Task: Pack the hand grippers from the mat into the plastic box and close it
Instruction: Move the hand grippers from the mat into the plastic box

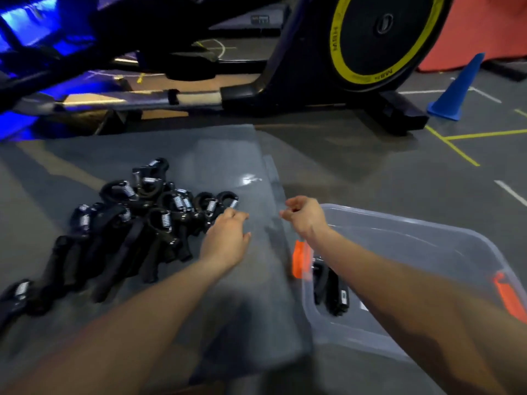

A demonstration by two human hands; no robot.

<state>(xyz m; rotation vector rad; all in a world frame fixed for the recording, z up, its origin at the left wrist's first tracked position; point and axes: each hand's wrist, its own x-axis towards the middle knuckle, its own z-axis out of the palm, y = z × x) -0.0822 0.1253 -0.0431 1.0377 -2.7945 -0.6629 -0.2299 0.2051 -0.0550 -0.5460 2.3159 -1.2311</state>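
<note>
- On the grey mat [176, 155], left of centre, a heap of black hand grippers [137, 218] with bright steel springs is seen; the pieces lie overlapped, handles mostly toward the viewer, and one lies apart at the left edge of the view [15, 295].
- At the right end of the heap, the left hand [225, 238] is held palm down, fingers loosely bent, fingertips at or just beside the nearest gripper; contact cannot be confirmed. Nothing is grasped: the grip is released.
- Just right of the mat edge, the right hand [305, 215] is held above the floor near the far left corner of the plastic box [427, 240]. Its fingers are loosely curled, and no object is seen in them, so this grip is also recorded as released.
- The plastic box is clear, without a lid on it, and stands on the floor just beside the mat's right edge. An orange latch [299, 259] is noted on its left wall, a second [507, 295] on the right.
- Inside the box, at the near left, at least one black gripper [330, 289] is seen lying on the bottom; the count is unclear owing to blur.
- Beyond the mat, an exercise machine [285, 89] with a yellow-ringed black flywheel [382, 38] is recorded; a blue cone [456, 89] stands on the floor to the right.
</note>
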